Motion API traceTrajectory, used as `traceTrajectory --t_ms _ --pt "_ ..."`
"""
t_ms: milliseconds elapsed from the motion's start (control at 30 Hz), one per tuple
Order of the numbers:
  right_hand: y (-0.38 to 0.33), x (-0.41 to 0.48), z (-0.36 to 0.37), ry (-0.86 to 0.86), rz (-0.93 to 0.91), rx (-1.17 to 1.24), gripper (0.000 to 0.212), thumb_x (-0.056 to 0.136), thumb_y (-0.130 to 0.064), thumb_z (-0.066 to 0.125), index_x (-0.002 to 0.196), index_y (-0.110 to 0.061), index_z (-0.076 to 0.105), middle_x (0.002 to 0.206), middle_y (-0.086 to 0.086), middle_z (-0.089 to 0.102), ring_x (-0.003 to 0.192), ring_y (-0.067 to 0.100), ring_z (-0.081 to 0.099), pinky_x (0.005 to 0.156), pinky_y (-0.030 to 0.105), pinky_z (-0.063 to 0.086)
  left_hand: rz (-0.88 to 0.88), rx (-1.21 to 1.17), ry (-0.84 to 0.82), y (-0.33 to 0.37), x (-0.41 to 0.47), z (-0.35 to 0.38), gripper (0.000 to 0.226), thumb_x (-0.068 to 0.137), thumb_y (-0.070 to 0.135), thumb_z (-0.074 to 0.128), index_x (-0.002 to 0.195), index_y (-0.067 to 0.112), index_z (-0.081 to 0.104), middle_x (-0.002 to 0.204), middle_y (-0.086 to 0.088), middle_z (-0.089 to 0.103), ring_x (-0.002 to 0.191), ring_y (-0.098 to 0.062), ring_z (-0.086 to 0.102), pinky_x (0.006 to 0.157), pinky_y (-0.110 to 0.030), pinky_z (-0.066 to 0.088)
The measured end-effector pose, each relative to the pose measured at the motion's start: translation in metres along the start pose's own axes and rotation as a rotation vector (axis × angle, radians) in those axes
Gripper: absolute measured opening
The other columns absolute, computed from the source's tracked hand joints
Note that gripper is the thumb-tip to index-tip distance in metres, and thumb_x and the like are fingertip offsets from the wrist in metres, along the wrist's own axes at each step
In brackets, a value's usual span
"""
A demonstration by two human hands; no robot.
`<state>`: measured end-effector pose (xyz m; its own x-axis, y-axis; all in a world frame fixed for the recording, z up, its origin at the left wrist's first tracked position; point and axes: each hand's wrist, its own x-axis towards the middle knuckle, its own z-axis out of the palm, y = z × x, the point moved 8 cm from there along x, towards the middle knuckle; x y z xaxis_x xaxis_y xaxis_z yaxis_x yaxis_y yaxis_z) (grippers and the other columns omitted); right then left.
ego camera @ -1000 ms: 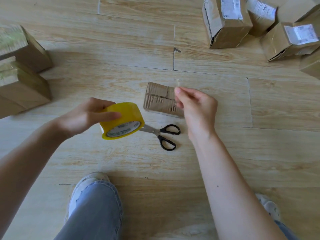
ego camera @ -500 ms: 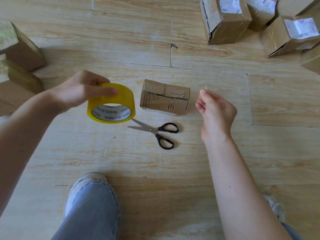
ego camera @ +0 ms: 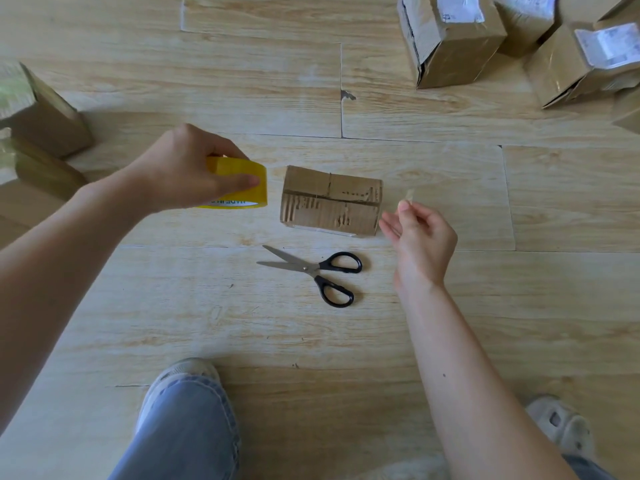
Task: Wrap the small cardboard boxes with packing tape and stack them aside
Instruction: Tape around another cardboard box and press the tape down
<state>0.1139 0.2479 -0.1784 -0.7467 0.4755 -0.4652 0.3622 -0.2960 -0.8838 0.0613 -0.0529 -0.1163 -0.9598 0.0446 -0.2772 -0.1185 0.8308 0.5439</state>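
The left hand is held above the floor, knuckles up, with the fingers curled over the top of a yellow tape roll and the thumb pressed on its near side, so that the roll is gripped on edge. The right hand is raised at the far side of the box, palm turned inward; a small clear tape end is pinched between thumb and forefinger, while the other fingers are loosely spread. Whether that end is joined to the roll cannot be told. The small cardboard box is laid on the floor between the two hands, touched by neither, its flaps closed and its surface torn in places. Black-handled scissors are left just in front of it, blades slightly parted. At the upper right, labelled boxes are gathered in a loose group; one seam gapes, yet nothing inside can be made out. At the left edge, taped boxes are set close together.
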Motion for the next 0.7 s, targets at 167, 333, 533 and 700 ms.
traceTrajectory --t_ms 167,333,533,700 --pt "0.005 0.002 0.004 -0.035 -0.049 -0.014 0.011 0.097 -0.002 0.055 0.089 -0.01 0.056 0.095 0.018 0.064 0.078 0.02 0.071 0.069 0.023 0.056 0.034 0.019 0.013 0.002 0.001 -0.004 0.011 0.079 0.043 0.071 0.085 0.036 0.065 0.074 0.019 0.06 0.067 0.002 0.055 0.055 -0.014 0.036" --pt "0.008 0.004 0.007 -0.03 -0.047 -0.044 0.014 0.098 -0.003 0.053 0.088 -0.013 0.054 0.088 0.011 0.064 0.069 0.014 0.071 0.067 0.021 0.056 0.015 0.045 0.021 -0.001 0.006 0.002 0.014 0.079 0.044 0.071 0.088 0.034 0.067 0.073 0.019 0.058 0.066 0.001 0.053 0.054 -0.014 0.036" --pt "0.008 0.007 0.01 -0.02 -0.049 -0.06 0.016 0.098 -0.001 0.051 0.087 -0.013 0.053 0.083 0.009 0.062 0.065 0.011 0.07 0.065 0.02 0.056 -0.015 0.064 0.01 -0.006 0.013 0.01 0.025 0.08 0.041 0.071 0.101 0.026 0.073 0.079 0.005 0.064 0.073 -0.013 0.058 0.062 -0.022 0.042" --pt "0.01 0.011 0.01 -0.013 -0.037 -0.07 0.014 0.098 0.001 0.05 0.089 -0.01 0.052 0.084 0.01 0.062 0.064 0.012 0.07 0.064 0.02 0.055 -0.026 0.066 0.016 -0.008 0.015 0.016 0.024 0.081 0.04 0.07 0.1 0.026 0.074 0.079 0.004 0.065 0.079 -0.018 0.06 0.069 -0.026 0.043"
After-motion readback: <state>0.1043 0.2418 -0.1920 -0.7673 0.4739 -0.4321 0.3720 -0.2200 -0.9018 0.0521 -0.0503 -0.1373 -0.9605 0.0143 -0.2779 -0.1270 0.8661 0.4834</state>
